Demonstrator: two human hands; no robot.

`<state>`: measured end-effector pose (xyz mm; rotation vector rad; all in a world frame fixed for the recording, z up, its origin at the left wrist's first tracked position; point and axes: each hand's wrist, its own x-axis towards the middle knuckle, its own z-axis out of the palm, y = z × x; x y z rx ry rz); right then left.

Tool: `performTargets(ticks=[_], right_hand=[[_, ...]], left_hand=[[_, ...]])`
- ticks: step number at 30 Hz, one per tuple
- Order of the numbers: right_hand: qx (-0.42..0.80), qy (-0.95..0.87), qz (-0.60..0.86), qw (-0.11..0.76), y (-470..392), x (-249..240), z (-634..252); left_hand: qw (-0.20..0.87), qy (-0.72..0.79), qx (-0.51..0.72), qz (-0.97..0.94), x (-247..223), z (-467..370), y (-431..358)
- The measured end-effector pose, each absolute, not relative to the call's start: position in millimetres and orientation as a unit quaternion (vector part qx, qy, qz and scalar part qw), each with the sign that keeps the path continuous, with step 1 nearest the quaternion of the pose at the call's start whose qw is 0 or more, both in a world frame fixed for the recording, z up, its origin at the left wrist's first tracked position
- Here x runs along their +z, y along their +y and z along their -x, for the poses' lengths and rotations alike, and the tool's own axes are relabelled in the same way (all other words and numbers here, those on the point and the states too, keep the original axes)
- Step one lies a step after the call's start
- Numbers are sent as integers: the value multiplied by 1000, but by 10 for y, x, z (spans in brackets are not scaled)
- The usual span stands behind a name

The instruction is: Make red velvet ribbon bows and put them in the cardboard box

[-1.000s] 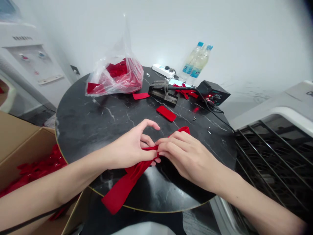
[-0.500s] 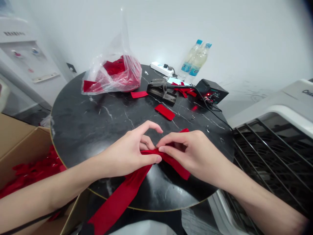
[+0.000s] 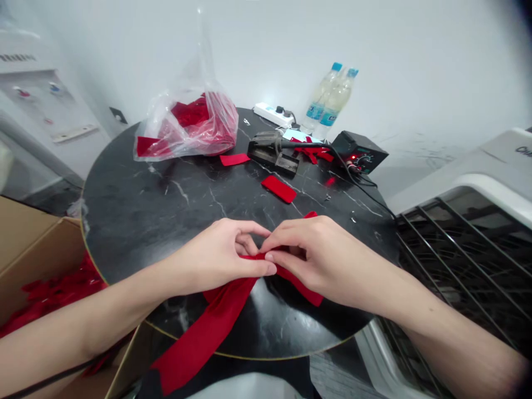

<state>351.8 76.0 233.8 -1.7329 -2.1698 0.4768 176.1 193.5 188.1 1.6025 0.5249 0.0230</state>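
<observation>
A long red ribbon [image 3: 208,335] is gathered between my hands above the near part of the table. One tail hangs over the front edge towards my lap, and a shorter part spreads to the right beneath my right hand. My left hand [image 3: 226,249] is closed around the gathered part, thumb along its near side. Thumb and index finger of my right hand [image 3: 307,255] pinch the same spot, touching my left fingertips. The fold itself is mostly hidden by my fingers. Just beyond lies a small folded red piece [image 3: 279,189].
On the round black table [image 3: 124,221] stand a plastic bag [image 3: 216,124] of red ribbon, a soldering iron stand [image 3: 272,152], a control box [image 3: 361,152], a power strip [image 3: 272,114] and two bottles [image 3: 328,105]. A cardboard box [image 3: 45,249] with red bows is left, a barred appliance [image 3: 465,266] right.
My left index finger has come down from its raised position onto the gathered ribbon. My right hand has shifted slightly left, so the fingertips are closer together. The view has moved a little.
</observation>
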Motion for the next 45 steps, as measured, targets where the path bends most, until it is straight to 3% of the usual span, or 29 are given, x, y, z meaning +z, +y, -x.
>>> performTargets(ticks=[5,7,11,19,31,35,45], right_hand=[[38,-740,628,236,649,2316,-3497],[-3,-722,653,229,548,2279,-3483],[-36,-704,687,176,426,2145,-3405],[-53,-646,724,235,551,1995,-3244],[-117,-638,691,321,631,1840,-3267],[-83,-632,691,341,614,1869,-3261],[102,-588,746,295,663,2085,-3329]], left_hand=[[634,265,22,-726,1894,-1748,2008],[637,282,42,-717,1910,-1738,2010],[650,292,75,-698,1933,-1750,1976],[617,273,145,-723,1902,-1751,1945],[592,291,157,-735,1940,-1721,2038],[589,293,160,-736,1915,-1714,2045],[570,273,174,-755,1896,-1719,1999]])
